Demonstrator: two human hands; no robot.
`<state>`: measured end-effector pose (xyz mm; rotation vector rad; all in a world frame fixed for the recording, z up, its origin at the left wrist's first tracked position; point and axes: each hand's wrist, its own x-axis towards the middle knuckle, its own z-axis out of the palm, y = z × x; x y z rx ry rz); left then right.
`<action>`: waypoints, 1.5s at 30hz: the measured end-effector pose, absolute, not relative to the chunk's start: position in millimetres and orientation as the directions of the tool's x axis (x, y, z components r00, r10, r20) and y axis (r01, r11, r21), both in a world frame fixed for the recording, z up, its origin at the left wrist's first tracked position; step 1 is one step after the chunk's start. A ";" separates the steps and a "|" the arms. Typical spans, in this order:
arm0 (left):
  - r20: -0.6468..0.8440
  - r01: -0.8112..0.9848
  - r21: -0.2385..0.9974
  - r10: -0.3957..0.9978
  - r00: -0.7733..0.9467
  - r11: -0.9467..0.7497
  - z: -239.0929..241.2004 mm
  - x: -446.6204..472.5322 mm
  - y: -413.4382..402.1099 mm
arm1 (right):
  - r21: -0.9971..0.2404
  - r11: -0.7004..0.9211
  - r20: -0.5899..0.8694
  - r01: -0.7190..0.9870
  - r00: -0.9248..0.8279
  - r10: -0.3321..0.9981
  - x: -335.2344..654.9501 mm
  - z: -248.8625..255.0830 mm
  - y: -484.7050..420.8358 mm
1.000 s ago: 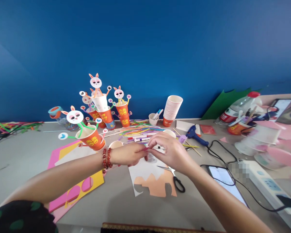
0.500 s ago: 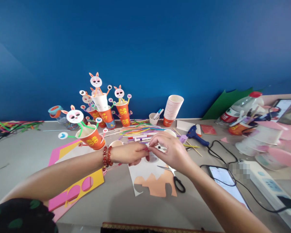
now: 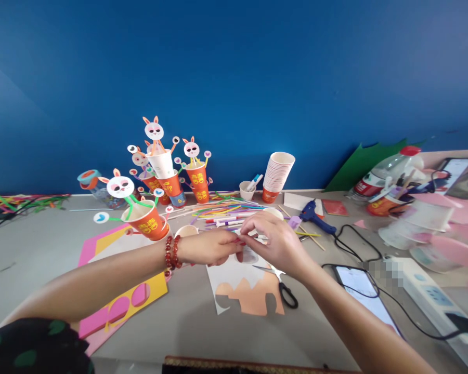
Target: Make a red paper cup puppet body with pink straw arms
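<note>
My left hand [image 3: 212, 246], with red bead bracelets at the wrist, meets my right hand [image 3: 271, 239] over the middle of the table. Both are closed, thumbs and fingertips pinched together at one spot. Whatever they grip there is small and mostly hidden by the fingers. Just beneath the fingertips shows a pale round shape [image 3: 250, 255], too blurred to name. Under the hands lie white paper and cut orange paper [image 3: 253, 297]. Scissors with black handles [image 3: 287, 296] rest beside the paper, below my right hand. Marker pens [image 3: 222, 222] lie just beyond the fingers.
Rabbit-faced paper cups, including an orange cup [image 3: 150, 221], stand at left. A cup stack [image 3: 277, 176] stands at the back. To the right are a blue glue gun [image 3: 315, 217], a phone [image 3: 364, 296], cables and a power strip [image 3: 429, 291]. Pink and yellow sheets [image 3: 156, 291] lie at left.
My hands stay pinched together at nearly the same place. The fingers of my left hand have shifted very slightly; nothing else has visibly moved.
</note>
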<state>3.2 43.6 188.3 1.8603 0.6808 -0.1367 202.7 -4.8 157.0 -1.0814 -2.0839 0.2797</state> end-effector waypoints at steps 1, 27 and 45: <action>-0.400 0.505 0.831 0.380 0.834 -0.233 189.1 2.9 43.3 | -0.503 0.616 0.523 0.606 -0.354 0.775 203.5 157.5 -4.9; -0.388 0.406 0.914 0.298 0.872 0.001 185.9 -4.2 38.1 | -0.392 0.770 0.737 0.503 -0.330 0.590 216.3 148.9 -15.0; -0.139 0.393 0.743 0.450 0.882 -0.541 179.8 -2.5 31.9 | -0.645 0.534 0.348 0.547 -0.412 0.842 209.8 161.9 -15.1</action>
